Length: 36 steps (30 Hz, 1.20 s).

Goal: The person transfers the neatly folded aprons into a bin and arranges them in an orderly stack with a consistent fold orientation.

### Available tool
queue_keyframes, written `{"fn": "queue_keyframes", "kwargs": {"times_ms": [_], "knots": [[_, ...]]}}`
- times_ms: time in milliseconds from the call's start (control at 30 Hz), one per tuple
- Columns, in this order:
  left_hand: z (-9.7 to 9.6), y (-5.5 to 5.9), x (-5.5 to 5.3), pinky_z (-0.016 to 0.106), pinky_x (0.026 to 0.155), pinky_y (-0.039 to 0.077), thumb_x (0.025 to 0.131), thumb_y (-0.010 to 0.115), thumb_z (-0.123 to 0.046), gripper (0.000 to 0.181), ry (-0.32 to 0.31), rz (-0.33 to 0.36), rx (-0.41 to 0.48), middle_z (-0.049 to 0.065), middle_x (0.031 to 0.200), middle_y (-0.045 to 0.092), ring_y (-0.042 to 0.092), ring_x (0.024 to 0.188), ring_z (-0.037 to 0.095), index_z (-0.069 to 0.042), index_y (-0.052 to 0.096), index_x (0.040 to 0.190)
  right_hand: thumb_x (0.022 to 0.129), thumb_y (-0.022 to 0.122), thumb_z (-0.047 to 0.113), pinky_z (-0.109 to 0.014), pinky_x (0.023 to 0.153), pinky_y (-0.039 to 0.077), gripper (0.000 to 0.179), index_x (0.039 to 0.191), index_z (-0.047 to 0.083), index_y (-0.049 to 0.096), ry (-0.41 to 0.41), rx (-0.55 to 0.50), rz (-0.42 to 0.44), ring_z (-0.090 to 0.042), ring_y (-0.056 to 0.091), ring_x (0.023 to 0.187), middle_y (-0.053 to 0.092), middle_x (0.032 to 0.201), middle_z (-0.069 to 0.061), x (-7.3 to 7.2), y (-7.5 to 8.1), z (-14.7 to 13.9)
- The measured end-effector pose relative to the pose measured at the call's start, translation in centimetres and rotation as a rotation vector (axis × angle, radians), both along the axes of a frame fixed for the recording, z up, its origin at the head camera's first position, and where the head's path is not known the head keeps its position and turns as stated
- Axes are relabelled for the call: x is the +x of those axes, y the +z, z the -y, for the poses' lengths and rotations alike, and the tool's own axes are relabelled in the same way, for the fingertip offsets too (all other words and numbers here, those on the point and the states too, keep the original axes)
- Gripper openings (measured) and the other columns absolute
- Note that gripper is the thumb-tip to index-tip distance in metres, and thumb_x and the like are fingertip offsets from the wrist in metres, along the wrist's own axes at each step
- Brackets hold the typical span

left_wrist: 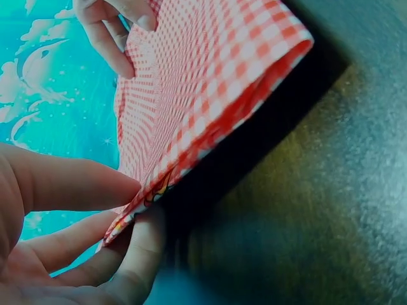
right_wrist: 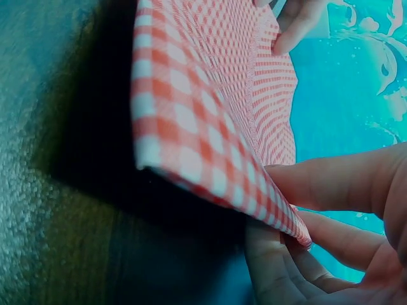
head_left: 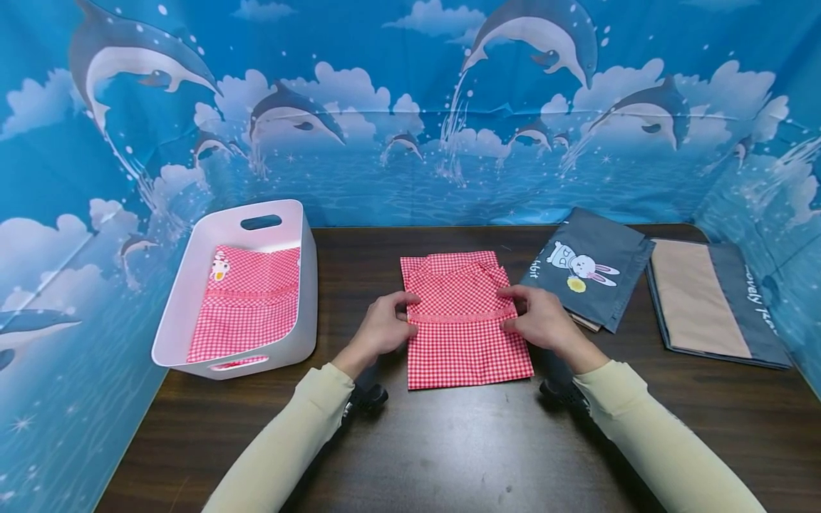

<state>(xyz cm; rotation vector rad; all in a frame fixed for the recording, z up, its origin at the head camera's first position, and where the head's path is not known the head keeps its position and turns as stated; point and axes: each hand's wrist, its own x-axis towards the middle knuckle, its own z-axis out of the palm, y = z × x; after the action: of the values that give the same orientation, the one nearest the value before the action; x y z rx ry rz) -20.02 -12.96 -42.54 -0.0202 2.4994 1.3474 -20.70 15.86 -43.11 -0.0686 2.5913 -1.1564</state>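
I watched a person pinch a folded red-and-white checked cloth (head_left: 468, 353) by its two sides, right in the middle of the frame. The left hand (head_left: 388, 324) gripped its left edge between thumb and fingers, and the right hand (head_left: 541, 317) had the right edge the same way; the hands were apart, with the cloth between them. In both wrist views a dark shadow lay under its near edge, over the brown table (head_left: 442, 456).

At the left of the frame stood a white basket (head_left: 308, 285) with another checked cloth (head_left: 256, 313) inside. Right of centre, just beyond the right hand, lay a dark folded cloth (head_left: 584, 263) with a rabbit on it, and at the far right a tan-and-dark bundle (head_left: 702, 299). A blue dolphin curtain (head_left: 385, 189) filled the top.
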Motion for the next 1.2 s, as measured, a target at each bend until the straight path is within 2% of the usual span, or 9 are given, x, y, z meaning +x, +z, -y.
{"fn": "queue_keyframes", "kwargs": {"times_ms": [100, 200, 267, 367, 467, 533, 800, 1067, 1200], "knots": [[0.0, -0.06, 0.04, 0.024, 0.054, 0.042, 0.09, 0.072, 0.004, 0.056, -0.001, 0.004, -0.002, 0.009, 0.089, 0.067, 0.055, 0.063, 0.013, -0.007, 0.066, 0.145, 0.091, 0.079, 0.008, -0.033, 0.079, 0.052, 0.061, 0.15, 0.005, 0.061, -0.004, -0.001, -0.001, -0.032, 0.064, 0.105, 0.069, 0.132, -0.025, 0.0, -0.03, 0.01], [0.06, -0.15, 0.09, 0.025, 0.052, 0.039, 0.09, 0.072, 0.004, 0.056, -0.001, -0.001, -0.005, 0.006, 0.081, 0.063, 0.051, 0.058, 0.012, -0.007, 0.065, 0.145, 0.091, 0.079, 0.007, -0.032, 0.077, 0.054, 0.061, 0.149, 0.005, 0.062, -0.008, 0.001, 0.002, -0.032, 0.065, 0.105, 0.068, 0.134, -0.026, 0.0, -0.05, 0.06], [0.07, -0.24, 0.09, 0.025, 0.052, 0.04, 0.09, 0.072, 0.003, 0.056, -0.002, -0.013, -0.012, 0.009, 0.086, 0.066, 0.052, 0.06, 0.012, -0.007, 0.065, 0.145, 0.09, 0.079, 0.008, -0.032, 0.076, 0.054, 0.061, 0.149, 0.005, 0.062, -0.01, 0.004, 0.003, -0.033, 0.065, 0.104, 0.067, 0.135, -0.027, -0.02, -0.07, 0.07], [0.06, -0.5, 0.08, 0.024, 0.055, 0.044, 0.091, 0.073, 0.002, 0.055, -0.011, -0.037, -0.036, 0.016, 0.113, 0.069, 0.059, 0.068, 0.014, -0.007, 0.066, 0.144, 0.09, 0.079, 0.008, -0.032, 0.074, 0.053, 0.062, 0.149, 0.005, 0.062, -0.008, 0.006, 0.01, -0.032, 0.064, 0.102, 0.067, 0.134, -0.026, -0.03, -0.15, 0.06], [0.05, -0.75, 0.05, 0.023, 0.059, 0.047, 0.091, 0.073, 0.001, 0.054, -0.016, -0.052, -0.055, 0.019, 0.137, 0.063, 0.064, 0.077, 0.016, -0.007, 0.066, 0.144, 0.09, 0.079, 0.008, -0.031, 0.072, 0.052, 0.062, 0.15, 0.005, 0.062, -0.004, 0.003, 0.015, -0.03, 0.064, 0.098, 0.068, 0.129, -0.026, 0.03, -0.24, 0.03], [0.07, -0.86, 0.03, 0.023, 0.06, 0.048, 0.091, 0.073, 0.001, 0.054, -0.019, -0.056, -0.056, 0.019, 0.145, 0.06, 0.065, 0.08, 0.017, -0.007, 0.066, 0.144, 0.09, 0.079, 0.008, -0.031, 0.071, 0.051, 0.062, 0.15, 0.005, 0.062, -0.002, 0.002, 0.016, -0.029, 0.065, 0.096, 0.069, 0.126, -0.025, 0.08, -0.28, 0.03], [0.16, -0.9, -0.03, 0.024, 0.061, 0.049, 0.092, 0.074, 0.001, 0.054, -0.024, -0.045, -0.048, 0.019, 0.146, 0.058, 0.064, 0.077, 0.017, -0.008, 0.065, 0.145, 0.091, 0.08, 0.011, -0.03, 0.072, 0.051, 0.061, 0.149, 0.006, 0.062, 0.004, 0.021, 0.008, -0.03, 0.064, 0.1, 0.064, 0.133, -0.025, 0.21, -0.35, -0.04], [0.05, -0.84, -0.08, 0.027, 0.071, 0.054, 0.092, 0.076, 0.001, 0.053, -0.039, -0.069, -0.083, 0.019, 0.143, 0.06, 0.065, 0.088, 0.02, -0.007, 0.065, 0.143, 0.09, 0.08, 0.012, -0.031, 0.072, 0.05, 0.06, 0.148, 0.007, 0.064, 0.0, 0.028, 0.003, -0.03, 0.062, 0.1, 0.06, 0.136, -0.024, 0.16, -0.47, -0.02], [0.03, -0.84, -0.09, 0.027, 0.07, 0.053, 0.092, 0.076, 0.001, 0.052, -0.041, -0.071, -0.092, 0.019, 0.14, 0.061, 0.064, 0.087, 0.02, -0.007, 0.065, 0.143, 0.09, 0.081, 0.012, -0.03, 0.073, 0.05, 0.06, 0.147, 0.007, 0.064, 0.004, 0.028, 0.004, -0.03, 0.064, 0.102, 0.06, 0.138, -0.025, 0.14, -0.56, -0.04]]}}
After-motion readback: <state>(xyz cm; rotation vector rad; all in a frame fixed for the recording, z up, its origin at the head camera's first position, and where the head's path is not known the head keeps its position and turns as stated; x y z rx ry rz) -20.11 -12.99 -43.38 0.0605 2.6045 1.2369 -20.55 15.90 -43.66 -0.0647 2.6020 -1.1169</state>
